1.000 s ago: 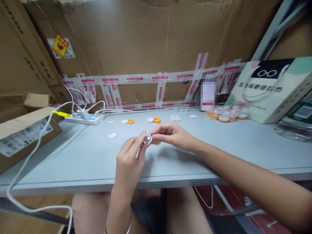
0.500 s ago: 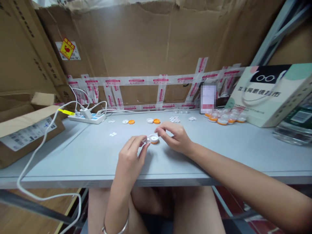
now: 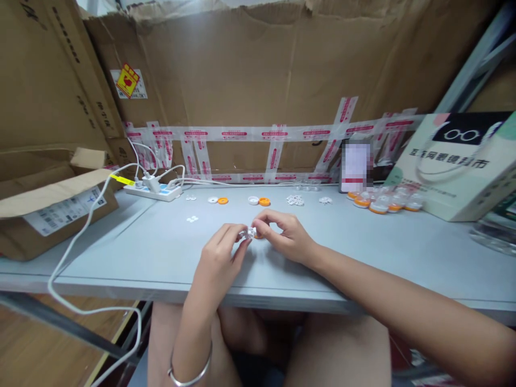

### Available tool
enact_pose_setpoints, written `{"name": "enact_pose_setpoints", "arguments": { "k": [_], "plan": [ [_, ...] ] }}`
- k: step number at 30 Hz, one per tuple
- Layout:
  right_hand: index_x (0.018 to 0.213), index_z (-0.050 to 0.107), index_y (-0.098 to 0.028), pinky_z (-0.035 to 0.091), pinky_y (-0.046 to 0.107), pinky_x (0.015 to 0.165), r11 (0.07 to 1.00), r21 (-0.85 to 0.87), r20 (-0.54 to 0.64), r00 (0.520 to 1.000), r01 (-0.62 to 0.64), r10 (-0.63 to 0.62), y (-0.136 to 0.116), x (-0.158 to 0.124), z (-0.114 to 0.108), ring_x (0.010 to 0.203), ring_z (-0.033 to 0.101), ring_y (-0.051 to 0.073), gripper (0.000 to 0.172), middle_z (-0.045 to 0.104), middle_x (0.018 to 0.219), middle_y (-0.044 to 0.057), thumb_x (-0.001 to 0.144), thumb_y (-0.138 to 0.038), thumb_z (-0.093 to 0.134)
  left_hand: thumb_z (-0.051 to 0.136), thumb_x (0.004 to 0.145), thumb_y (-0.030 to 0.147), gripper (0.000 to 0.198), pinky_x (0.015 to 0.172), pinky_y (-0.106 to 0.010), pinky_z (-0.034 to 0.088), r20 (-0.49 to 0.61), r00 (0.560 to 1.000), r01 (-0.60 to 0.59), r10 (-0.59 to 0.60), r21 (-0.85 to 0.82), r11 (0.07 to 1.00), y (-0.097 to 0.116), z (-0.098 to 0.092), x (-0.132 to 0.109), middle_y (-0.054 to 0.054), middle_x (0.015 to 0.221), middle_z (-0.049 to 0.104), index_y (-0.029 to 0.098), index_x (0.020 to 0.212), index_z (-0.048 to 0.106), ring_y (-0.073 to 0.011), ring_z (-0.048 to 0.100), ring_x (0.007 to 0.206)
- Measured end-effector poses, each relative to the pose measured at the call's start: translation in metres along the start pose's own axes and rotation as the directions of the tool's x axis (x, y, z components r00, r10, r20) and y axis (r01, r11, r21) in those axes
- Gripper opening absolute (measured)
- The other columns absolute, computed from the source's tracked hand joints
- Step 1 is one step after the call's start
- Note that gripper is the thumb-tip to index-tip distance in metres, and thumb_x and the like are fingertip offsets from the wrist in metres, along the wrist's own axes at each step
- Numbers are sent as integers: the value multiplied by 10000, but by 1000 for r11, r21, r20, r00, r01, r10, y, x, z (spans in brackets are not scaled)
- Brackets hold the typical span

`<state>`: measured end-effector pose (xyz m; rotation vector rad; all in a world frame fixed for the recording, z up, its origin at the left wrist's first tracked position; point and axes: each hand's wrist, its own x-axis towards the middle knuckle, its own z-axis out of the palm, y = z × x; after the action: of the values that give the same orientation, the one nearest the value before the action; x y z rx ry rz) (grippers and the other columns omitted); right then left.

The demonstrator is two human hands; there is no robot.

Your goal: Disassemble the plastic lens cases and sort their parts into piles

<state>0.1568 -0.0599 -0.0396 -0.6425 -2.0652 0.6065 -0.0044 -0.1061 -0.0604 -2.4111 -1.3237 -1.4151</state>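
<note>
A small clear-and-white part [image 3: 249,233] sits over the grey tabletop [image 3: 153,252], clamped between thumb and fingers of the left hand [image 3: 221,251]; right hand [image 3: 288,236] has fingertips together beside it, grip indeterminable; white ring [image 3: 253,200] and orange ring [image 3: 264,201] lie beyond.

Surface [image 3: 133,258] backed by a large carton [image 3: 250,70]. Open box [image 3: 68,209] placed at far left; power strip [image 3: 155,192] set behind, to its right. Along the rear, left to right, are laid a first cap pair [image 3: 223,201], a second cap pair [image 3: 264,201], a larger pile of small parts [image 3: 295,200] and a smaller pile [image 3: 325,200]. Farther right, a phone [image 3: 350,164] is stood upright; round containers [image 3: 379,203] are clustered before it, flanked on the right by a carrier bag [image 3: 447,177]. Small fitting [image 3: 250,233] held between left hand [image 3: 220,252] and right hand [image 3: 288,239], before the second pair.
</note>
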Motion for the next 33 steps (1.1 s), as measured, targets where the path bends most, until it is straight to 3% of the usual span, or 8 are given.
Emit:
{"name": "enact_pose_setpoints", "arguments": {
  "k": [7, 11, 15, 19, 27, 33],
  "plan": [
    [736, 595, -155, 442, 258, 638, 973, 148, 48, 984, -176, 171, 3, 5, 3, 648, 559, 125, 199, 626, 682, 21, 802, -333, 533, 500, 842, 106, 163, 698, -238, 466, -2, 1000, -21, 21, 47, 999, -2, 1, 1, -26, 877, 605, 178, 985, 533, -127, 585, 775],
    [737, 627, -142, 466, 262, 646, 880, 354, 128, 948, -318, 291, 9, 7, 3, 652, 591, 126, 257, 643, 689, 22, 729, -399, 621, 491, 851, 121, 127, 686, -249, 472, -38, 999, -22, 25, 76, 997, -3, 2, 1, -32, 865, 615, 177, 953, 540, -138, 591, 766],
    [757, 649, -145, 486, 267, 698, 785, 489, 175, 924, -382, 340, 11, 5, 2, 689, 618, 122, 261, 666, 716, 20, 675, -391, 686, 495, 857, 135, 135, 709, -252, 478, -62, 997, -36, 40, 68, 997, 0, 2, 1, -35, 876, 625, 180, 973, 548, -138, 596, 792],
    [743, 658, -152, 500, 269, 699, 757, 509, 191, 911, -409, 364, 9, 4, -1, 684, 631, 125, 246, 682, 707, 19, 656, -378, 707, 502, 861, 152, 122, 720, -253, 486, -97, 993, -61, 69, 87, 994, 3, 4, 2, -36, 872, 640, 178, 966, 559, -139, 606, 799],
    [700, 677, -143, 506, 263, 681, 733, 495, 224, 883, -467, 412, 8, 4, -11, 651, 641, 126, 220, 697, 674, 27, 654, -357, 701, 483, 877, 176, 170, 629, -214, 488, -79, 987, -116, 143, 277, 954, 8, 13, 7, -25, 752, 638, 163, 996, 604, -119, 607, 666],
    [685, 709, -151, 519, 264, 643, 713, 509, 185, 870, -482, 456, 10, -4, -16, 612, 634, 127, 222, 697, 645, 27, 612, -360, 720, 492, 869, 164, 150, 655, -207, 492, -110, 980, -126, 168, 314, 941, 17, 19, 7, -30, 760, 665, 164, 952, 617, -121, 621, 679]
  ]
}}
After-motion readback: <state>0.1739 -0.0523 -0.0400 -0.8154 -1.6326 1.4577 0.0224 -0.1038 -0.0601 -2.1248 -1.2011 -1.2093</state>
